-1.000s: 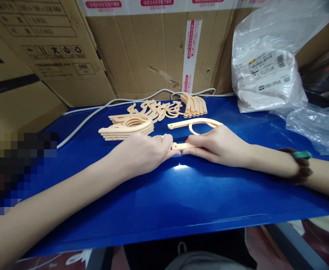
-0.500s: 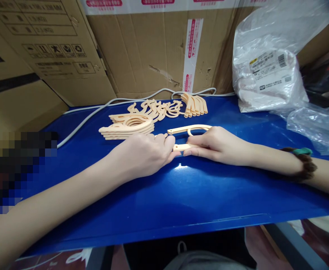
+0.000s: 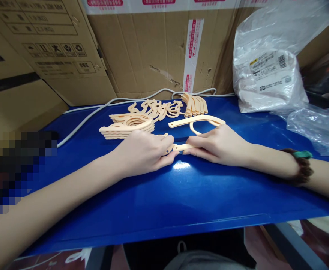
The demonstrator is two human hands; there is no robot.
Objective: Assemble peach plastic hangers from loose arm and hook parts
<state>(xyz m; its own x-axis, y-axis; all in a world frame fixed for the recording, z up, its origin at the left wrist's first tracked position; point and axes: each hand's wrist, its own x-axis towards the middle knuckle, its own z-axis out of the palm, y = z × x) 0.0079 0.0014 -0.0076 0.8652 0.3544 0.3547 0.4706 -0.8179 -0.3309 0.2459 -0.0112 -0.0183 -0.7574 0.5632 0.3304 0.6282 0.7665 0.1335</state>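
My left hand is closed in a pinch on a small cream plastic hanger piece; a rounded end with a hole shows at the fingertips, the rest is mostly hidden. My right hand pinches a cream hanger arm, whose holed end points left and meets or nearly meets the left-hand piece. Just above the right fingers is another curved cream arm with a loop below it; whether it joins the held arm is hidden. Left of it lies a stack of hanger parts.
Loose hook-shaped parts and a row of curved arms lie at the back of the blue table. A white cable runs behind them. Cardboard boxes stand at the back and left; a plastic bag stands right.
The curved arm above my right hand has swung upward and shows more of its length and loop. My left fingers have shifted slightly, exposing the holed end of their piece.
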